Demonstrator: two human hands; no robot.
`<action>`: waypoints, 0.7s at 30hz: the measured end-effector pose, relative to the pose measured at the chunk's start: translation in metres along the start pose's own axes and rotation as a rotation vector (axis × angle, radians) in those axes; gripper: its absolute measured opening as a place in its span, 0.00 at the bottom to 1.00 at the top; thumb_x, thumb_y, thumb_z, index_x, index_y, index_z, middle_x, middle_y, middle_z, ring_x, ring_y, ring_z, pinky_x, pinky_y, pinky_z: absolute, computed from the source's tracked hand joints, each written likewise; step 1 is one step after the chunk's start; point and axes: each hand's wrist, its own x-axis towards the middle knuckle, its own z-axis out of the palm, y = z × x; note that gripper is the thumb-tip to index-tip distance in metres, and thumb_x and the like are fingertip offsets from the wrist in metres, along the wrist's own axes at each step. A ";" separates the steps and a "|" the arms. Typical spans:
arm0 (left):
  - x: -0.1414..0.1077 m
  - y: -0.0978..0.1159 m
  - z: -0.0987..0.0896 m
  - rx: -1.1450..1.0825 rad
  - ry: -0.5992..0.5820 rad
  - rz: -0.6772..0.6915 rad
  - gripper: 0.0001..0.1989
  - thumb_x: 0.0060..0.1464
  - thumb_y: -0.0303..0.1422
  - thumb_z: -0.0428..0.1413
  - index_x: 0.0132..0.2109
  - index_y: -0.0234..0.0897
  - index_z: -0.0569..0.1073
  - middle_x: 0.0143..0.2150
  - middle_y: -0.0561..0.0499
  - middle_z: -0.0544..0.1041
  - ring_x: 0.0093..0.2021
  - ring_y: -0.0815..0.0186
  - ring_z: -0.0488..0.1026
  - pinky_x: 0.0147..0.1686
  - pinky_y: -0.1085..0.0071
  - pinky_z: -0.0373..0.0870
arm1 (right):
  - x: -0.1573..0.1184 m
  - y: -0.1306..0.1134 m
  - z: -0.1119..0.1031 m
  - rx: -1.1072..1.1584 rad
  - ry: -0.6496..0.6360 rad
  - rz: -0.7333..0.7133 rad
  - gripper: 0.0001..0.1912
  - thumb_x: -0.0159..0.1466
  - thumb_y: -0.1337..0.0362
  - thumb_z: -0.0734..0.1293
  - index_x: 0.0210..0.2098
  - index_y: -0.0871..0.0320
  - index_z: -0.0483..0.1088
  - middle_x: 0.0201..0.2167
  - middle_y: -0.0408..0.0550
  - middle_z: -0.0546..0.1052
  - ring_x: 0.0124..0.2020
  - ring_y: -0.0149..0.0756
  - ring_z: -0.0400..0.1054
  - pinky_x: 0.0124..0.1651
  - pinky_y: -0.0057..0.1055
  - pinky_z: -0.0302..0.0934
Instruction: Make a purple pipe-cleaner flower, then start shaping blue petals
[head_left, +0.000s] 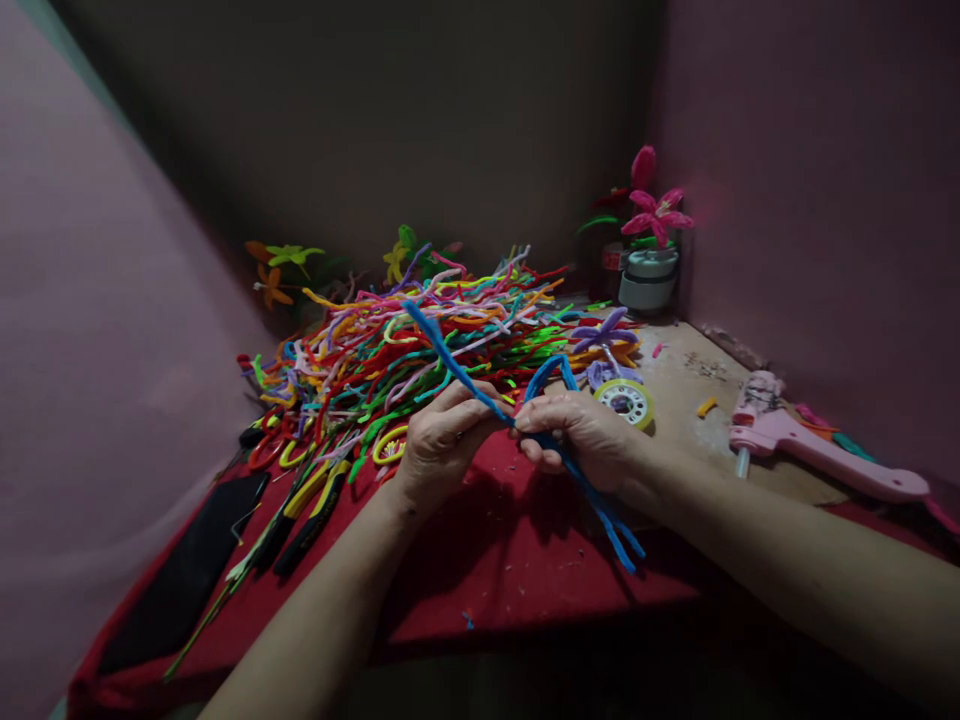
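Blue pipe cleaners (453,362) run through both of my hands above the red cloth. My left hand (450,438) is closed, its fingers pinching the blue strands where one long piece slants up to the left. Close beside it, my right hand (574,432) pinches the same strands between thumb and fingers. A bent blue loop rises above the right hand, and loose blue ends hang below it toward the lower right. Directly behind the hands lies a large heap of many-coloured pipe cleaners (420,345).
Black-and-yellow pliers (311,510) and a black phone (184,570) lie left on the red cloth (480,620). At right are a yellow-rimmed spool (624,403), a purple flower (602,331) and a pink glue gun (817,445). A pink flower (660,214) stands in a grey pot (648,282).
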 end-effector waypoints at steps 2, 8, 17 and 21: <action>-0.001 0.001 0.000 -0.003 -0.012 0.008 0.07 0.50 0.27 0.54 0.36 0.41 0.76 0.37 0.50 0.74 0.37 0.68 0.71 0.38 0.73 0.68 | 0.000 0.000 0.000 -0.012 -0.017 -0.004 0.03 0.49 0.70 0.64 0.20 0.64 0.67 0.12 0.42 0.68 0.11 0.21 0.54 0.14 0.20 0.43; -0.002 0.001 -0.004 0.208 -0.123 0.110 0.07 0.53 0.27 0.51 0.35 0.38 0.74 0.38 0.48 0.75 0.37 0.68 0.72 0.38 0.75 0.68 | 0.000 0.001 -0.001 -0.061 -0.035 -0.019 0.05 0.49 0.70 0.63 0.18 0.63 0.65 0.09 0.39 0.64 0.09 0.19 0.49 0.13 0.21 0.38; -0.005 0.009 -0.006 0.489 -0.301 0.228 0.08 0.54 0.27 0.47 0.34 0.35 0.71 0.29 0.47 0.74 0.30 0.69 0.71 0.28 0.76 0.65 | 0.000 0.002 0.004 -0.408 0.110 -0.172 0.07 0.49 0.70 0.63 0.16 0.60 0.63 0.09 0.36 0.60 0.12 0.22 0.50 0.16 0.23 0.42; -0.001 0.027 -0.008 0.422 -0.259 0.019 0.07 0.49 0.27 0.49 0.27 0.33 0.70 0.23 0.50 0.71 0.23 0.70 0.67 0.23 0.76 0.61 | -0.011 -0.002 0.008 -0.737 0.125 -0.377 0.08 0.52 0.71 0.61 0.17 0.60 0.63 0.12 0.37 0.60 0.16 0.24 0.53 0.20 0.23 0.46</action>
